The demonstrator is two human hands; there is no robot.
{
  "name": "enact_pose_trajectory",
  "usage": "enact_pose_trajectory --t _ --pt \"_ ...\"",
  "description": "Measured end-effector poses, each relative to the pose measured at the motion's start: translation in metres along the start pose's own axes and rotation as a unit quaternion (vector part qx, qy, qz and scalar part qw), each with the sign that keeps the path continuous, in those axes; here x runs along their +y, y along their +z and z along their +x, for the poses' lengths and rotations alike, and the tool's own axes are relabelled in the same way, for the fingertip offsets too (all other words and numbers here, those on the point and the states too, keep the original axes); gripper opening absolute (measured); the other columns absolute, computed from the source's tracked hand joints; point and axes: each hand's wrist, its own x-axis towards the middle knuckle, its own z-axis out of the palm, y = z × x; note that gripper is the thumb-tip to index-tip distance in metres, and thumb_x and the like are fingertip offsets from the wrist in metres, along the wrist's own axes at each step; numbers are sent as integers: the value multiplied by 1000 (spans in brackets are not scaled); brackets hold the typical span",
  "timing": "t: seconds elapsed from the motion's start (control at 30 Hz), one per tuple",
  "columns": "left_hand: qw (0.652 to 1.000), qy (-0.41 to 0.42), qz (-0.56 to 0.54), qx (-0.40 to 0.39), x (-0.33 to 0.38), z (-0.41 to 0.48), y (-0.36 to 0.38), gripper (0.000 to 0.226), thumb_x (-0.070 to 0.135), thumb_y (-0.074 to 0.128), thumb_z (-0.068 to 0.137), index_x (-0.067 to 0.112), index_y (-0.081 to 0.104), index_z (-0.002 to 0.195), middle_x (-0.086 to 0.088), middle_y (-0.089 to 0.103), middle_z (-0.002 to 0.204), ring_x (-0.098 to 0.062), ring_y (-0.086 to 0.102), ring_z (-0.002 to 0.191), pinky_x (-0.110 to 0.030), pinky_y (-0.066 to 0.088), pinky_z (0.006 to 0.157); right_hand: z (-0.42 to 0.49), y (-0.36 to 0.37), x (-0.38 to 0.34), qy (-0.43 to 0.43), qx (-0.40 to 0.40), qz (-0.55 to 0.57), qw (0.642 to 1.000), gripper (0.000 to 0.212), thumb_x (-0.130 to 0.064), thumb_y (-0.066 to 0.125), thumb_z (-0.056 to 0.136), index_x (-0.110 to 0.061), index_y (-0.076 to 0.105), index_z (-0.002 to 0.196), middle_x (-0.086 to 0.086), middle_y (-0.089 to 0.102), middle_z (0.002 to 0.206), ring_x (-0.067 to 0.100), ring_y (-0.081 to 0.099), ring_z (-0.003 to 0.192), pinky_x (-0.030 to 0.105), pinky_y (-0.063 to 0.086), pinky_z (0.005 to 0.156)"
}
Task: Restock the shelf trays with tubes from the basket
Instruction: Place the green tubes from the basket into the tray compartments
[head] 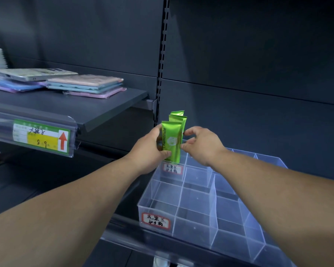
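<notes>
Pastel flat packs (85, 84) stacked on upper-L shelf (104, 105); price label (41, 136) w/ red arrow at front.

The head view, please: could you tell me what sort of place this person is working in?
Most likely a retail shop: dark shelving on a slotted upright, a handwritten price tag in the shelf-edge strip, and clear divided trays holding green Chamomile tubes.

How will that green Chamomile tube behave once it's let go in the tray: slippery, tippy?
Probably slippery: the green tube looks glossy, so the left hand wrapping it seems wise. Likely tippy: it is tall and narrow, though the dividers of the clear tray and the two tubes behind should prop it. It looks fairly stiff, standing unbent.
</notes>
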Motion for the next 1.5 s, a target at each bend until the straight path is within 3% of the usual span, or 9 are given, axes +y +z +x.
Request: enact_pose_trajectory --t 0.13,0.27,0.57,0.93,1.07,1.2,1.3,1.4,1.5 --pt "998 -14 -54 -12 0 1 0 89 22 75 64 33 31 141 11 63 120 -10 62 109 -40 50 97 0 -2 -3 -12 11 -24 1000 29 -23 66 88 -19 58 115 0 67 98 17 61 87 21 41 65" --pt "996 -17 -80 -27 4 1 -1 88 18 78 61 27 37 139 9 66 115 -11 63 107 -41 50 96 1 0 -4 -8 12 -13 1000 26 -23 65 88 -21 61 114 -1 68 97 16 61 87 21 42 62" --pt "998 -6 -53 -21 8 -2 -3 56 7 76 74 28 52 120 7 67 110 -11 63 104 -40 51 95 6 6 -1 -6 0 -20 1000 23 -22 64 88 -19 62 110 5 67 105 23 64 98 33 53 84" --pt "1000 4 14 -5 4 1 -4 47 12 71 79 27 53 120 5 68 107 -13 64 100 -40 51 94 14 10 5 4 -19 11 1000 13 -18 58 91 -22 58 103 5 68 105 24 66 97 40 54 88" --pt "1000 -6 0 -10 1 1 -4 62 12 72 78 28 44 131 6 66 113 -13 64 104 -42 50 95 10 10 5 11 -16 23 1000 14 -17 57 92 -21 56 105 6 69 103 24 66 96 37 55 82" --pt "1000 -20 -9 -4 4 -7 -5 66 5 70 80 23 39 136 3 65 114 -13 64 103 -40 50 96 0 4 3 24 17 31 999 17 -19 57 92 -24 54 107 4 67 106 21 65 92 24 48 61" --pt "999 -32 3 4 9 -19 -8 71 6 70 82 20 35 142 3 60 117 -13 60 108 -37 47 100 -16 -9 3 28 31 41 998 25 -18 57 93 -23 52 117 -3 64 104 10 57 74 19 39 50" --pt "997 -49 3 66 20 -35 -10 71 11 70 83 16 34 143 2 54 121 -14 55 113 -30 42 102 -39 -22 3 33 38 52 997 22 -19 56 93 -25 51 114 -4 62 106 9 53 66 17 39 43" --pt "986 -53 29 152 35 -61 -6 57 17 68 85 15 42 136 0 54 124 -15 53 113 -23 39 92 -70 -33 6 21 45 37 998 17 -21 56 92 -27 52 107 -6 63 105 10 56 75 15 39 46"
